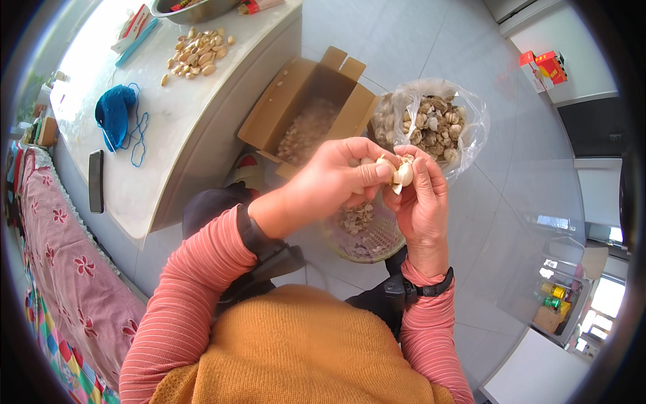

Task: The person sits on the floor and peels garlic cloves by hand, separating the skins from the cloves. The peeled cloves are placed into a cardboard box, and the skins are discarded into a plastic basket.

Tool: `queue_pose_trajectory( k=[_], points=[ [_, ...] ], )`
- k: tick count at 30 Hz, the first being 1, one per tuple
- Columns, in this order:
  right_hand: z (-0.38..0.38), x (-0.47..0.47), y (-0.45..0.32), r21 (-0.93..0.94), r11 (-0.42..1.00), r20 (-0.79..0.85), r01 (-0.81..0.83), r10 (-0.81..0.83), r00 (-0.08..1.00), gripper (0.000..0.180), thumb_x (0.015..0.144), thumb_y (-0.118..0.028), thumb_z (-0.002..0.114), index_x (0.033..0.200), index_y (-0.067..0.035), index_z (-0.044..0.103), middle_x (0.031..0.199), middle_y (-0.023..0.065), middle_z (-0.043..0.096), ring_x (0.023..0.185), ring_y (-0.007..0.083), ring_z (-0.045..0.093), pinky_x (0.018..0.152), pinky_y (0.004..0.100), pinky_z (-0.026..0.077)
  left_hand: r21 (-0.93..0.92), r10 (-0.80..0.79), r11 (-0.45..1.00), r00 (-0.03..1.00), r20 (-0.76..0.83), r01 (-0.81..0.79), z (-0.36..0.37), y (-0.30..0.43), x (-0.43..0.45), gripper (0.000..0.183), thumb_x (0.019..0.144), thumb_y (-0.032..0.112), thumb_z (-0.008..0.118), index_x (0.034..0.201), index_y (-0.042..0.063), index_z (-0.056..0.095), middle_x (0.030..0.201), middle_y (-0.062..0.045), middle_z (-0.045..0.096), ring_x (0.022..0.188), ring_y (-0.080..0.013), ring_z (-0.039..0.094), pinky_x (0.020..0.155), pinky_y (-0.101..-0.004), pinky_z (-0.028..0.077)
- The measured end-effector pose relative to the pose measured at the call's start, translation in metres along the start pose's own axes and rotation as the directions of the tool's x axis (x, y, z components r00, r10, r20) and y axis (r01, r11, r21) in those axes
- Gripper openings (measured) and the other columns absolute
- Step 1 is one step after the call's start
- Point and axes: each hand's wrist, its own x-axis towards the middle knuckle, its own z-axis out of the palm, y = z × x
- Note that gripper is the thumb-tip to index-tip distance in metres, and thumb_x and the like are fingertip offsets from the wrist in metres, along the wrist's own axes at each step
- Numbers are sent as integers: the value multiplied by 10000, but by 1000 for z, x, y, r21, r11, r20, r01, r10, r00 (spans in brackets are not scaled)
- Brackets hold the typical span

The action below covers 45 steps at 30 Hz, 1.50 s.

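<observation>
Over the floor in front of my body, I hold parts of a garlic bulb (403, 174) between both hands. My left hand (333, 174) pinches a piece between thumb and fingers. In my right hand (423, 197) the fingertips grip the other part, and a flake of skin hangs below it. Beneath the hands, partly hidden by them, stands a woven plastic basket (374, 256) with papery garlic skins (357, 218) in it. Just beyond them is a clear plastic bag (474, 126) full of whole garlic bulbs (436, 123). An open cardboard box (275, 113) contains many small pale pieces, probably cloves.
The table (166, 166) at left bears a pile of beige cloves or nuts (198, 53), blue knitting (116, 113), a phone (96, 181) and a metal bowl (194, 12). A flowered pink cover (70, 242) lies further left. Red boxes (545, 69) stand at right.
</observation>
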Motion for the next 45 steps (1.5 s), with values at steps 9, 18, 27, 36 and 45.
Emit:
queue_pose_trajectory(
  k=[9,18,27,36,45],
  points=[
    [-6,0,-15,152,985,93,-79,65,994,340,1030,-315,462,1127,-8,572,848,54,635,572,117,555,437,213,373,-498,18,864,985,171,71,-12,-15,14,174,947,163,617,1070,42,596,842,-32,600,628,-72,499,460,-192,330],
    [-10,1,-11,94,996,-7,3,-2,1000,232,1021,-267,487,1071,-53,566,989,138,645,685,159,589,509,242,440,-650,-58,740,979,195,173,-12,-18,14,125,942,210,597,993,97,585,878,-61,570,618,-112,492,414,-203,372],
    [-17,6,-5,-74,997,-64,1,-6,998,213,973,-267,597,974,-54,588,882,69,648,629,118,540,526,228,403,-180,-81,981,997,-19,76,-1,-7,11,158,924,195,643,1013,66,621,852,-42,615,726,-89,568,497,-220,403],
    [-7,1,0,-155,987,-43,-33,27,999,242,918,-290,687,893,-58,622,812,-12,648,620,42,507,550,190,388,481,33,877,995,-94,16,9,-1,8,352,915,346,678,981,6,617,693,10,598,617,-50,536,539,-220,435],
    [-8,-2,-2,-196,979,-14,-60,59,998,218,940,-268,661,859,-69,622,762,-23,628,615,25,496,539,179,371,445,32,896,997,-69,2,8,-5,7,271,913,294,690,902,33,616,694,3,625,611,-47,548,530,-212,435]
  ],
)
